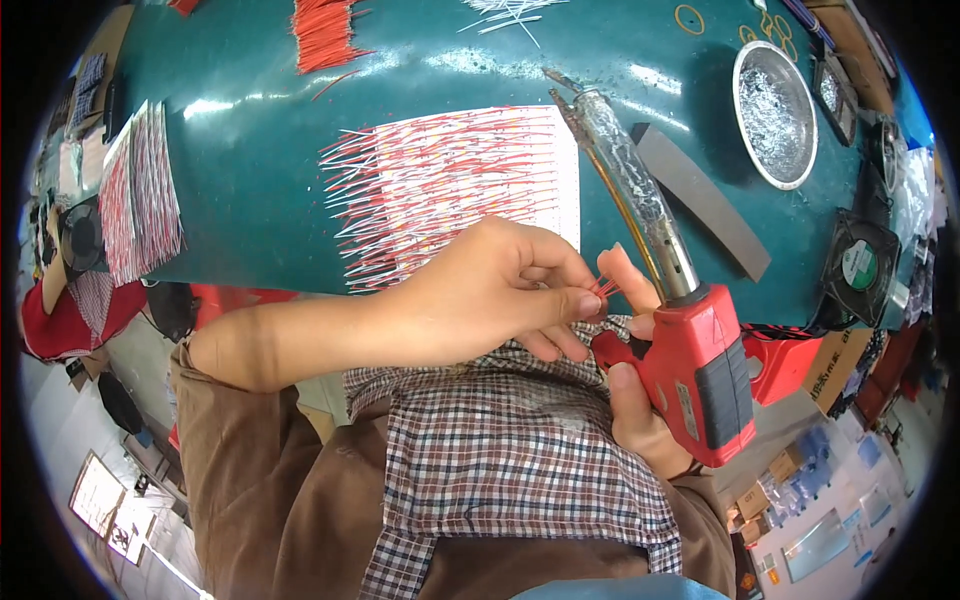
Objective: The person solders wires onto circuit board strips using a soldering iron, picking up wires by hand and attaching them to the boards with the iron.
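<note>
Head view: close work at a green counter (250,230)

The counter fills the far half of the scene, and a checked apron (520,440) covers the person's front on the near side. Mid-counter lies a white sheet (568,150) laid with rows of red and white wires (450,160), whose ends jut past its left edge. Right of it, a red soldering gun (700,345) points its metal barrel toward the far side. The right hand (640,415) holds this gun, with a finger raised near the left hand (505,285). That hand is narrowed to a pinch, thumb against finger, holding the thin strands (607,288) just beyond the counter's near edge, left of the gun.

A bundle of red and white strips (145,195) lies at the left. To the right are a metal bowl (775,115), a grey bar (700,195) and a black fan (858,265). Smaller still, a red wire bundle (322,35) and loose white pieces (510,12) lie at the far side, with a yellow ring (689,8) farther right.
</note>
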{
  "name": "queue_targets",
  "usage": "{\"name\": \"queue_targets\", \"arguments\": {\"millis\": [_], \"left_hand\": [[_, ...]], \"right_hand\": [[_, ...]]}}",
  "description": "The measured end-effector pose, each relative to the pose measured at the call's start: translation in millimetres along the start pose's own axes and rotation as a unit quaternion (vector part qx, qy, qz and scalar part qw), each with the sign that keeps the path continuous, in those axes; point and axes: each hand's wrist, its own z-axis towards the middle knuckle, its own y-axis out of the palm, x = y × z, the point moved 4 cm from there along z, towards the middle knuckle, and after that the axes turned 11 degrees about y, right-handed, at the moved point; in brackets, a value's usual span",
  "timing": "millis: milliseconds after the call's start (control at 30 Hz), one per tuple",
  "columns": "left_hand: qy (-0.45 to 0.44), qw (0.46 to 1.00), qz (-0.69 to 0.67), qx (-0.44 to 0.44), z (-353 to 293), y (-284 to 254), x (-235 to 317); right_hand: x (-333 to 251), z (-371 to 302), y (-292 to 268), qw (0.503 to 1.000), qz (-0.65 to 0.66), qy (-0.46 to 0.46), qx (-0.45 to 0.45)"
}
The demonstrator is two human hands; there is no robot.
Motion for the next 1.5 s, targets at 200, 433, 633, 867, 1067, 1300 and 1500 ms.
{"name": "queue_targets", "arguments": {"millis": [200, 433, 633, 867, 1067, 1300, 1500], "left_hand": [[-0.017, 1.000, 0.001, -0.021, -0.9, 1.2, -2.5], [0.064, 0.985, 0.161, -0.017, -4.2, -3.5, 10.3], [0.363, 0.673, 0.642, 0.058, -15.6, -13.9, 35.9], [0.398, 0.513, 0.758, 0.061, -11.1, -10.8, 23.4], [0.405, 0.498, 0.764, 0.066, -9.8, -14.4, 20.6], [0.404, 0.500, 0.763, 0.073, -10.2, -12.4, 18.5], [0.424, 0.504, 0.748, 0.081, -10.1, -11.4, 19.3]], "right_hand": [[10.5, 3.6, 7.7, 0.978, 0.183, -0.055, 0.088], [5.6, -3.1, -7.2, 0.998, 0.017, -0.019, 0.062], [15.3, -16.4, -17.4, 0.984, 0.112, 0.009, 0.138], [44.6, -47.6, -19.6, 0.981, 0.096, 0.099, 0.134], [45.0, -47.4, -18.5, 0.986, 0.048, 0.112, 0.110], [48.8, -48.7, -17.3, 0.982, 0.063, 0.119, 0.130], [46.5, -50.3, -17.0, 0.969, 0.146, 0.089, 0.176]]}}
